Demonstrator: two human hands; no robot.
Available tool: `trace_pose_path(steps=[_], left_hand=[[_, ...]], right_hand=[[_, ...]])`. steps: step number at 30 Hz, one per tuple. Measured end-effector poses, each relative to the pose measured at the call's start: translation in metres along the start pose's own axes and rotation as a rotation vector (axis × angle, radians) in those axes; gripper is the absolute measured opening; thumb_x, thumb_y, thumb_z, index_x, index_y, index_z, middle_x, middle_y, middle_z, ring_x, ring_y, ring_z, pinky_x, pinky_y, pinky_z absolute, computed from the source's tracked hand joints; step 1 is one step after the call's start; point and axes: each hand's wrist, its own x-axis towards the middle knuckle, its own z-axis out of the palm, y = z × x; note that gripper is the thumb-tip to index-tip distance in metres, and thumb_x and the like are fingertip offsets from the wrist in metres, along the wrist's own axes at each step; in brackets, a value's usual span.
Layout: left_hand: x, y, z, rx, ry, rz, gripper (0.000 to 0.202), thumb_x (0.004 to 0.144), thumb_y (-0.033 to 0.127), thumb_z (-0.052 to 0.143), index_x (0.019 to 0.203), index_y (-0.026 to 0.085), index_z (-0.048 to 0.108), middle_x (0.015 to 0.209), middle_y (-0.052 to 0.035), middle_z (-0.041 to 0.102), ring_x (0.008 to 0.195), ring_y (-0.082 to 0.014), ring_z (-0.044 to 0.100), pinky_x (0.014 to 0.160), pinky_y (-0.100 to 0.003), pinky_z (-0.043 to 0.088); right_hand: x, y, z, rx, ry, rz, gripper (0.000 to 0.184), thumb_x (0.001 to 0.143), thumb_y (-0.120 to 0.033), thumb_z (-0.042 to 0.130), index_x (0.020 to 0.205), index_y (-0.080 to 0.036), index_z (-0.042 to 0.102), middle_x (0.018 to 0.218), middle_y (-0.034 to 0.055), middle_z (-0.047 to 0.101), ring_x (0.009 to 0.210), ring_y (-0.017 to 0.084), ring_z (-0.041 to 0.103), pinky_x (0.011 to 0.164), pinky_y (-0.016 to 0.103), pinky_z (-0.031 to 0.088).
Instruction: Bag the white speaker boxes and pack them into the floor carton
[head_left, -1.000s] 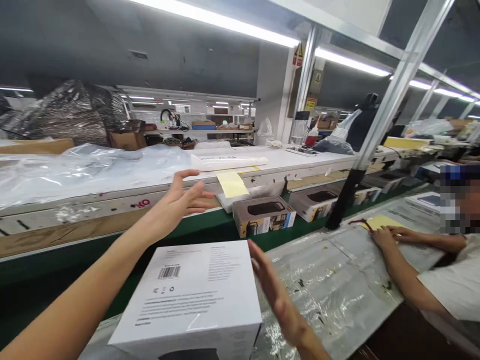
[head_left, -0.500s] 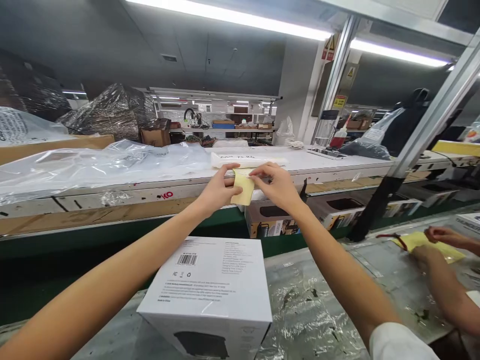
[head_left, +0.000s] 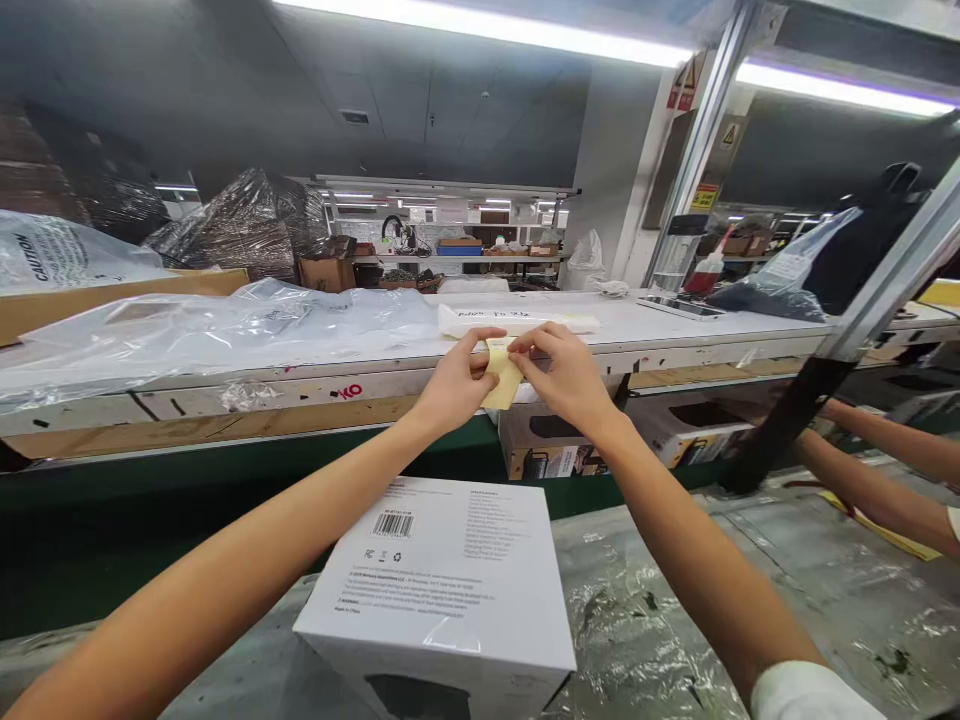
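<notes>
My left hand point(head_left: 463, 383) pinches a small pale-yellow sheet point(head_left: 501, 385), which looks like label backing paper, between thumb and fingers. At the sheet's upper right edge, the fingertips of my right hand point(head_left: 561, 375) are pressed together on it. Whether a separate label sits between those fingertips is too small to tell. Both hands are raised in front of the white bench edge. Below them, near my body, a white printed carton point(head_left: 442, 580) stands with its barcode side up and a dark picture on its front.
A rolled white bag with handwriting point(head_left: 517, 320) and clear plastic sheeting point(head_left: 225, 320) lie on the bench point(head_left: 645, 330). Printed boxes point(head_left: 551, 445) stand on the green belt point(head_left: 427, 470). At right are a metal post point(head_left: 862, 300) and a co-worker's arms point(head_left: 862, 470).
The view has swung slightly left. My hands stay on the yellow sheet, which appears narrower and more tilted. The co-worker's hands have left another yellow sheet and reached forward toward the belt boxes.
</notes>
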Motion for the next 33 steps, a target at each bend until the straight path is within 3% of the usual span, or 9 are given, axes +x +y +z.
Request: trace_pose_path(steps=[6,11,14,16,19,22,25,28,33], left_hand=[[0.002,-0.004,0.002,0.002,-0.014,0.016,0.067,0.078,0.005,0.060,0.143,0.018,0.055,0.083,0.0020,0.072,0.072,-0.0138,0.065,0.064,-0.023,0.046],[-0.006,0.008,-0.013,0.046,-0.120,-0.024,0.076,0.091,0.018,0.073,0.159,0.022,0.040,0.097,-0.0044,0.080,0.084,-0.0195,0.073,0.078,-0.032,0.056],[-0.045,0.017,-0.050,0.098,-0.106,0.012,0.072,0.098,0.041,0.077,0.160,0.028,0.044,0.125,-0.0112,0.080,0.114,-0.0266,0.076,0.101,-0.042,0.058],[-0.085,0.010,-0.080,0.106,-0.143,0.066,0.070,0.094,0.057,0.080,0.154,0.031,0.055,0.150,-0.0136,0.069,0.143,-0.0333,0.063,0.118,-0.048,0.050],[-0.150,-0.019,-0.107,0.023,-0.313,0.067,0.113,0.065,0.075,0.095,0.162,0.034,0.052,0.174,-0.0139,0.044,0.162,-0.0436,0.039,0.130,-0.055,0.039],[-0.194,-0.052,-0.102,-0.119,-0.300,0.034,0.137,0.052,0.076,0.100,0.169,0.039,0.038,0.174,-0.0144,0.041,0.155,-0.0458,0.047,0.123,-0.055,0.045],[-0.213,-0.067,-0.079,-0.193,-0.183,0.110,0.120,0.065,0.072,0.095,0.167,0.036,0.041,0.155,-0.0143,0.058,0.134,-0.0394,0.063,0.110,-0.049,0.053],[-0.222,-0.067,-0.062,-0.134,-0.075,0.138,0.110,0.070,0.067,0.091,0.164,0.033,0.044,0.144,-0.0129,0.063,0.120,-0.0349,0.066,0.100,-0.044,0.056],[-0.233,-0.065,-0.058,-0.007,0.007,0.139,0.111,0.066,0.068,0.092,0.161,0.033,0.047,0.164,-0.0146,0.045,0.143,-0.0454,0.049,0.114,-0.056,0.049]], right_hand=[[0.002,-0.003,-0.001,-0.091,-0.016,-0.020,0.008,0.094,-0.018,0.064,0.089,-0.024,0.067,0.096,0.0070,0.074,0.099,0.029,0.067,0.091,0.044,0.050],[-0.006,-0.021,-0.013,-0.054,-0.025,0.040,0.006,0.088,-0.018,0.065,0.086,-0.023,0.067,0.090,0.0059,0.072,0.089,0.026,0.065,0.086,0.041,0.049],[-0.022,-0.045,-0.034,0.151,-0.102,0.239,0.007,0.091,-0.029,0.071,0.088,-0.023,0.071,0.086,0.0027,0.072,0.079,0.021,0.062,0.076,0.036,0.047],[-0.032,-0.064,-0.047,0.324,-0.295,0.363,0.018,0.093,-0.040,0.073,0.091,-0.022,0.073,0.086,0.0016,0.073,0.076,0.019,0.061,0.072,0.035,0.046],[-0.041,-0.093,-0.055,0.437,-0.595,0.411,0.025,0.097,-0.047,0.071,0.094,-0.022,0.074,0.087,0.0016,0.072,0.077,0.018,0.060,0.069,0.033,0.044],[-0.042,-0.121,-0.046,0.418,-0.796,0.346,0.022,0.100,-0.042,0.065,0.096,-0.023,0.074,0.091,0.0016,0.072,0.083,0.019,0.059,0.073,0.033,0.043],[-0.039,-0.143,-0.032,0.396,-0.990,0.257,0.017,0.101,-0.035,0.061,0.097,-0.022,0.072,0.099,0.0020,0.071,0.088,0.019,0.060,0.079,0.033,0.044],[-0.037,-0.155,-0.023,0.348,-1.077,0.229,0.016,0.101,-0.034,0.060,0.100,-0.021,0.070,0.104,0.0028,0.070,0.092,0.019,0.061,0.082,0.033,0.044],[-0.036,-0.163,-0.018,0.277,-1.113,0.224,0.021,0.102,-0.038,0.059,0.100,-0.022,0.070,0.102,0.0029,0.070,0.091,0.020,0.062,0.079,0.034,0.043]])
